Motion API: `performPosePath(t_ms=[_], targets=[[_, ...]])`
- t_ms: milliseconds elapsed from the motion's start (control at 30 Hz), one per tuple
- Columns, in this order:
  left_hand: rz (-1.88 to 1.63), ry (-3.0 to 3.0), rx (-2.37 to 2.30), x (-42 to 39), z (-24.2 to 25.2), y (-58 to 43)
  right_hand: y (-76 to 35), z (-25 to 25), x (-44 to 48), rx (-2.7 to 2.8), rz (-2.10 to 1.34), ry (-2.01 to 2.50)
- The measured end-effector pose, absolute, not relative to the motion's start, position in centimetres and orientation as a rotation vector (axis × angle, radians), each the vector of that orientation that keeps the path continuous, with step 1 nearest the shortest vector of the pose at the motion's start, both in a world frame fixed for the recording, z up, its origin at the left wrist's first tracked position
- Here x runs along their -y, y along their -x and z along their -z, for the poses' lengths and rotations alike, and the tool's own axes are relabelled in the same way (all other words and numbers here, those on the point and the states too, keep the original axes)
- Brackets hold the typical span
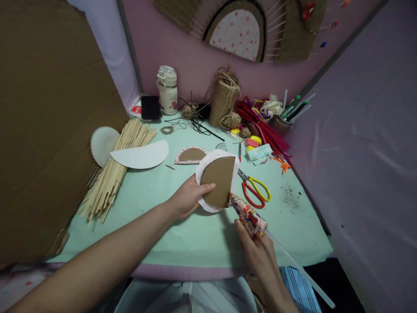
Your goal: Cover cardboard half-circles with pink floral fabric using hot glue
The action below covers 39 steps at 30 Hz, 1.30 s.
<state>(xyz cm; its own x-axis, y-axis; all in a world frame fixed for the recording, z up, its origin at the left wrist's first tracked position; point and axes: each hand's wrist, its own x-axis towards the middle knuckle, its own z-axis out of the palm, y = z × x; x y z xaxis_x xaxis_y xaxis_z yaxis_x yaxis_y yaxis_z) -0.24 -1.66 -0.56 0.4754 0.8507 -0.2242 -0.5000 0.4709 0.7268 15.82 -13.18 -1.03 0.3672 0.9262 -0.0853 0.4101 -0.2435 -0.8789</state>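
Observation:
My left hand [189, 195] grips a half-round piece of cardboard [219, 180] with a white border, thumb on its brown face. In my right hand [259, 248] is a glue gun [249, 215] wrapped in colourful patterned material, a long clear glue stick [301, 269] poking out of its back. The gun's tip is at the lower right corner of the cardboard; whether it touches I cannot tell. Behind the piece lies a smaller cardboard half circle [192, 154] with a pinkish spotted edge. Scissors [254, 187] with red and yellow handles lie just to the right.
Bundled thin wooden sticks [114, 169] lie at the left, under a white half disc [141, 155] and beside a white paper plate [103, 145]. At the back stand a white bottle [168, 91], a twine spool [224, 98] and a pen cup [282, 124]. Red pipe cleaners [269, 132] lie at right.

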Motion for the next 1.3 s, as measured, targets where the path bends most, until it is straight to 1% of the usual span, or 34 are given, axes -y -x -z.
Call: performPosePath(t_ms=[300, 433, 633, 867, 1067, 1300], targets=[[-0.925, -0.627, -0.645, 1.5, 0.5, 0.4, -16.2, 1.8, 13.5, 1.241, -0.737, 1.870], [-0.939, -0.631, -0.623, 1.5, 0.3, 0.4, -16.2, 2.1, 13.8, 1.241, -0.762, 1.904], [-0.952, -0.629, -0.633, 1.4, 0.5, 0.5, -15.9, 1.9, 13.7, 1.231, -0.763, 1.849], [-0.983, -0.631, -0.631, 1.2, 0.7, 0.6, -16.3, 2.8, 14.0, 1.269, -0.771, 1.804], [-1.001, -0.620, -0.667, 1.1, 0.5, 0.5, -16.1, 2.9, 14.2, 1.221, -0.820, 1.823], [-1.013, -0.632, -0.654, 1.1, 0.6, 0.6, -16.1, 2.8, 14.0, 1.248, -0.791, 1.807]])
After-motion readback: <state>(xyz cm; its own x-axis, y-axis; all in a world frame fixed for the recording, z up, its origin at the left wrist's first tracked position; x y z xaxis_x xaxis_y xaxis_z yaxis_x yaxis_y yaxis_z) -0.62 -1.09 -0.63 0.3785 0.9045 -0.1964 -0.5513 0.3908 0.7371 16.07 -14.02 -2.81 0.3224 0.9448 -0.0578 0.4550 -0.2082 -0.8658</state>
